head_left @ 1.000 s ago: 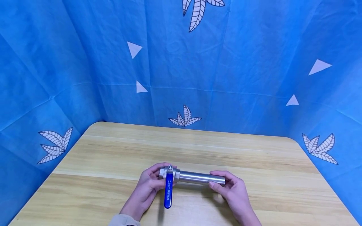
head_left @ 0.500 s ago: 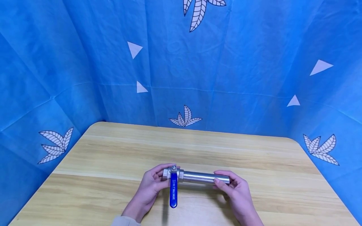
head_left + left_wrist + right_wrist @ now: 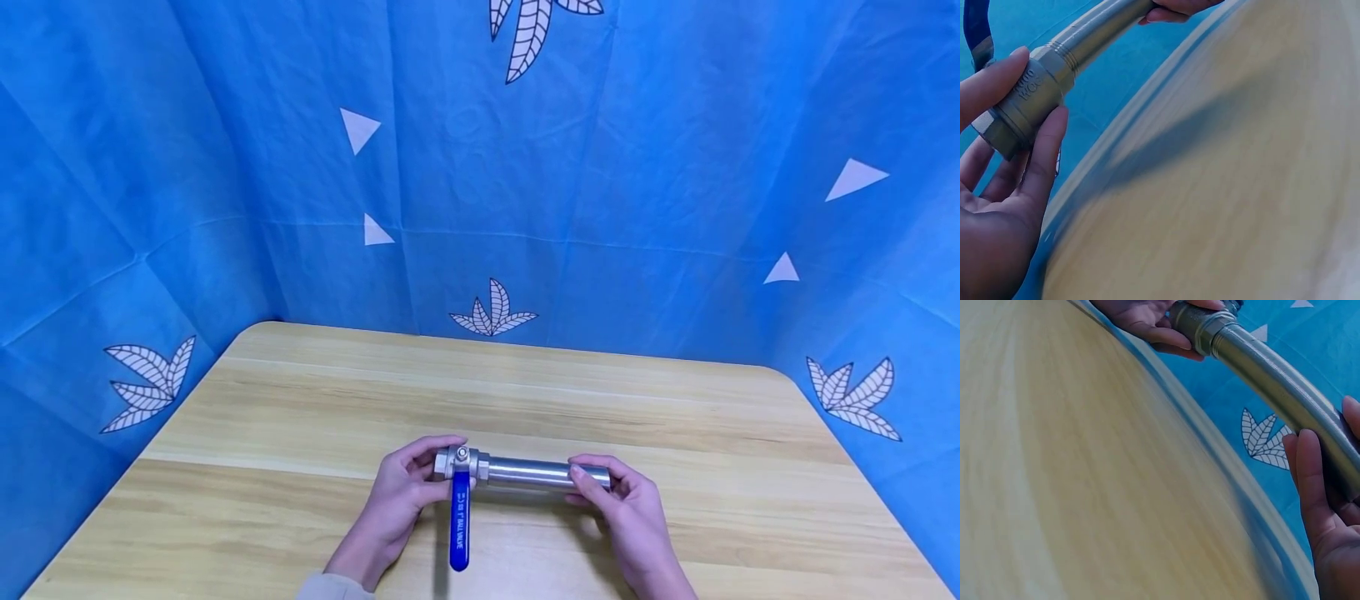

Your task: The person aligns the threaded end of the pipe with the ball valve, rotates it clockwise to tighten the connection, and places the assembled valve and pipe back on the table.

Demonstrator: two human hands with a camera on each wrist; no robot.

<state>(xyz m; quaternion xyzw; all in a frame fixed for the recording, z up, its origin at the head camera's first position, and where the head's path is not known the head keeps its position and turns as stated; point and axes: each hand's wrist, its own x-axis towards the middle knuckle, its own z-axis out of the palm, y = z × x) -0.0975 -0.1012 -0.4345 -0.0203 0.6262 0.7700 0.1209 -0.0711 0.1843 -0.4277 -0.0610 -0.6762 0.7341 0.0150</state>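
Observation:
My left hand (image 3: 397, 492) grips the steel body of a ball valve (image 3: 1029, 94), thumb on one side and fingers on the other. The valve's blue lever handle (image 3: 461, 525) points toward me, with white lettering along it. Out of the valve's right side runs a straight steel pipe (image 3: 528, 472), its threaded end seated in the valve. Near the pipe's free end my right hand (image 3: 630, 508) holds it between thumb and fingers. In the right wrist view the fingers (image 3: 1311, 475) curl around the pipe. Valve and pipe are held above the table, casting a shadow.
A light wood table (image 3: 300, 400) with rounded far corners lies beneath both hands. Blue cloth (image 3: 465, 167) with white leaf and triangle prints hangs behind it and on both sides.
Both hands have shifted slightly right with the valve and pipe. In the last half second the blue handle's tip has swung a little lower in the head view, as the valve turned slightly.

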